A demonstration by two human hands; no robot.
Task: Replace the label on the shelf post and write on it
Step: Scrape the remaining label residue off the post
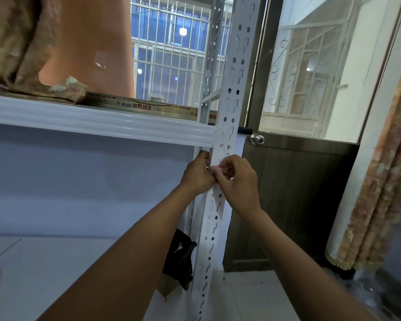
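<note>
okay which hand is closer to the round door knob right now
Right. The right hand is on the shelf post, below and left of the door knob; the left hand is on the post's far side.

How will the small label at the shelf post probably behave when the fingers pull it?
The label looks tiny and thin, so it is probably floppy and nearly weightless. Both the left hand and right hand pinch there, suggesting it is fiddly. It may tear or cling to the post.

Brown door (287,205) with round metal knob (257,139), glazed upper panel above the knob, barred windows (171,54) left of the door, patterned curtain (380,181) right of it, pale tiled floor (252,297) below.
</note>
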